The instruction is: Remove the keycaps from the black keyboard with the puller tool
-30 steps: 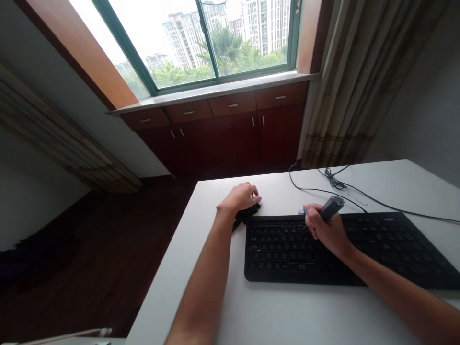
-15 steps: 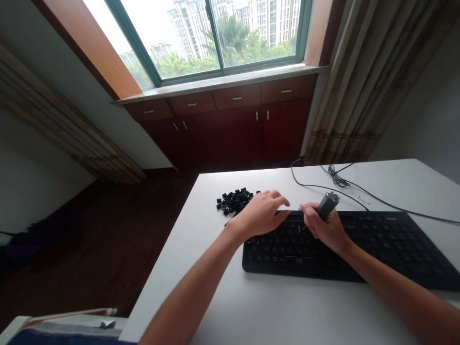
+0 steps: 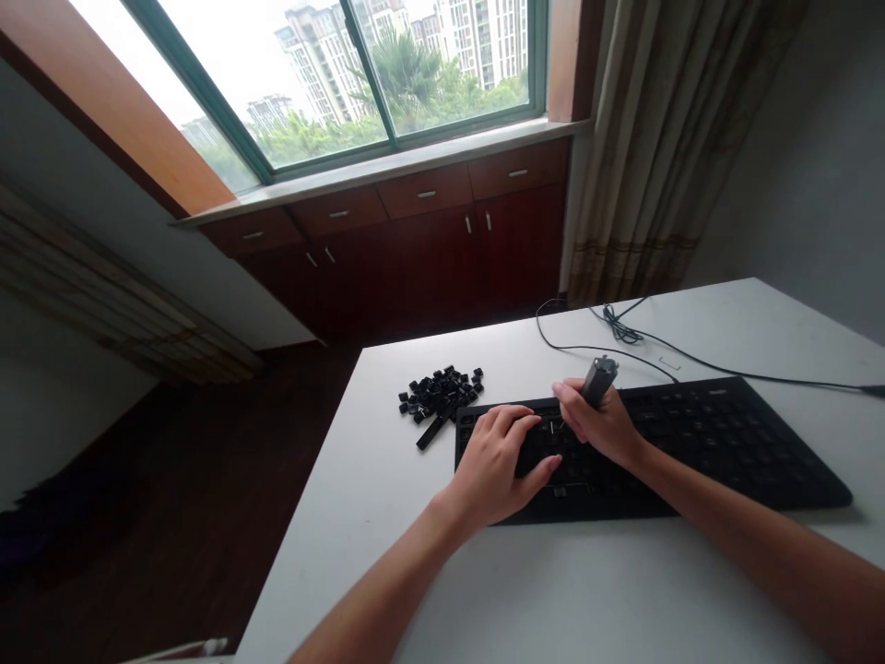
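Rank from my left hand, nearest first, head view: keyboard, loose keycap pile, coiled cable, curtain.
1. Keyboard: under the left hand, touching it.
2. Keycap pile: on the table, off the keyboard's far left corner.
3. Coiled cable: beyond the grey tool gripped in the right hand.
4. Curtain: off the table, far right.

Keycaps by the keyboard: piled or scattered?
Piled. The keycaps lie in one tight heap on the table beside the keyboard, at its far left corner.

Black keyboard point(image 3: 691, 433), black keycaps point(image 3: 439, 392), grey tool point(image 3: 598, 376), white table point(image 3: 553, 599).
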The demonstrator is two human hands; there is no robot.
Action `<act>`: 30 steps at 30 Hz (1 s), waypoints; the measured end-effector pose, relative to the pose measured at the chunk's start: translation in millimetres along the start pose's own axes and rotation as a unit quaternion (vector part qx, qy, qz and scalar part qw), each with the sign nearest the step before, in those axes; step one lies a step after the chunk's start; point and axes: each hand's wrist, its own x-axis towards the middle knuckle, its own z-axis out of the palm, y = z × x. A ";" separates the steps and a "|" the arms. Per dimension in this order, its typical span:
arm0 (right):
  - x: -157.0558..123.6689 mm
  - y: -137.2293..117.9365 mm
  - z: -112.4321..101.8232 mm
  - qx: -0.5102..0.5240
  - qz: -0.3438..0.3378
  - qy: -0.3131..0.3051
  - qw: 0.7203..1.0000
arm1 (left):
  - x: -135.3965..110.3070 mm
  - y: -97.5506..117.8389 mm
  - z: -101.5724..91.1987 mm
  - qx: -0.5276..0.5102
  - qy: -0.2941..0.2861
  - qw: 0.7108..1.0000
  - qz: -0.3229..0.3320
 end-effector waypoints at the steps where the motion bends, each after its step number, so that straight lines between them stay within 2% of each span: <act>1: 0.8 0.6 0.1 0.002 0.001 -0.002 1.000 | 0.2 0.2 0.1 0.003 -0.001 1.000 0.000; 13: 8.4 3.9 -4.8 0.008 0.016 -0.034 0.999 | -0.2 -0.5 -0.6 0.010 -0.008 1.000 0.007; 19: 9.4 1.8 -14.7 0.023 0.026 -0.110 0.993 | 0.0 -0.1 -1.0 0.014 -0.010 1.000 0.009; 30: 5.9 0.3 -15.4 0.007 0.015 -0.164 0.986 | -1.9 -1.0 0.2 0.015 0.002 1.000 0.022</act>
